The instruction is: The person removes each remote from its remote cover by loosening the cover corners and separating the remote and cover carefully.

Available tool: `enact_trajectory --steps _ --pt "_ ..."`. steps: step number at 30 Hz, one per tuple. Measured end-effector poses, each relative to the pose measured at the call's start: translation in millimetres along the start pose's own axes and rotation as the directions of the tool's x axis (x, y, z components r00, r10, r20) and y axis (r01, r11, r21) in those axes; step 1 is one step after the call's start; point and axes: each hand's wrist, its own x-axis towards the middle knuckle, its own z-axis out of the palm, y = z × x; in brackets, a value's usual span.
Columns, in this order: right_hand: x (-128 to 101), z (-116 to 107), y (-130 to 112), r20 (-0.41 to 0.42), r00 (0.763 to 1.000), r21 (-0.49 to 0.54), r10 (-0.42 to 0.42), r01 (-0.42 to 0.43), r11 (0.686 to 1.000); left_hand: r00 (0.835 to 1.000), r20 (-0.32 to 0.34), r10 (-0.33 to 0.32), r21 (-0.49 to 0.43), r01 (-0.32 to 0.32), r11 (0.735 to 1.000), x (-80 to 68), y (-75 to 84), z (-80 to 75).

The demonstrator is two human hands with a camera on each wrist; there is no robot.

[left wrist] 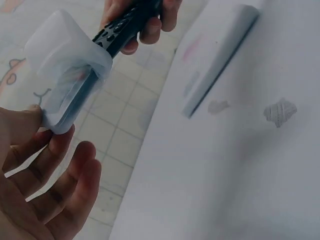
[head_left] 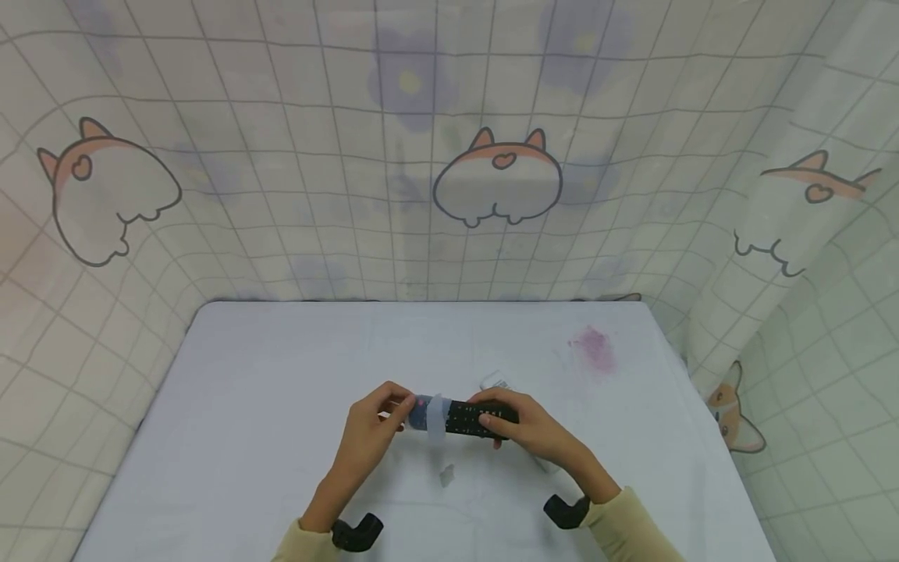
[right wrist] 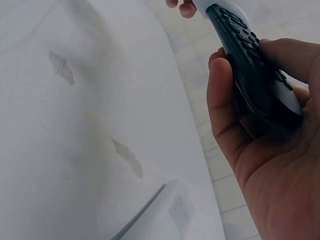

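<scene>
1. Translucent, soft-looking material forms a sleeve (left wrist: 67, 42) around one end of the black remote (head_left: 467, 420), its loose mouth folded back partway along; both are held above the desk (head_left: 267, 390).
2. The person's left hand (head_left: 378, 421) pinches the sleeved end between thumb and forefinger, the other fingers loosely bent. The right hand (head_left: 528, 426) grips the bare end, thumb over the buttons, fingers curled beneath.
3. The step seems to be working the sleeve along the remote; the right hand should hold firm while the left eases the material evenly, without bunching or tearing it.
4. A white slab-like object (head_left: 495, 380) lies below the right hand, so lowering there risks a knock. Leftward, bare desk gives ample room; its far edge is well apart.
</scene>
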Motion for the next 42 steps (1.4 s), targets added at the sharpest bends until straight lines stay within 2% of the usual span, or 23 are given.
enact_trajectory --steps 3,9,16,21,42 --pt "1 0 0 0.0 1.0 -0.004 0.006 -0.006 1.0 0.998 -0.04 0.039 0.042 -0.037 0.998 0.5 0.4 0.9" --pt "1 0 -1 0.0 1.0 -0.01 0.017 -0.017 1.0 0.989 -0.132 0.063 0.093 -0.051 0.994 1.2 4.3 5.3" --pt "1 1 0 0.0 1.0 -0.033 0.018 -0.018 0.999 0.962 -0.246 0.121 0.178 -0.078 0.981 -1.8 6.3 13.0" --pt "1 1 2 -0.003 1.0 -0.045 0.022 -0.022 0.999 0.943 -0.295 0.155 0.222 -0.09 0.971 -1.9 6.6 16.6" --pt "-1 3 8 -0.002 0.999 -0.026 0.033 -0.033 0.999 0.941 -0.299 0.161 0.262 -0.081 0.962 -1.7 4.7 14.4"
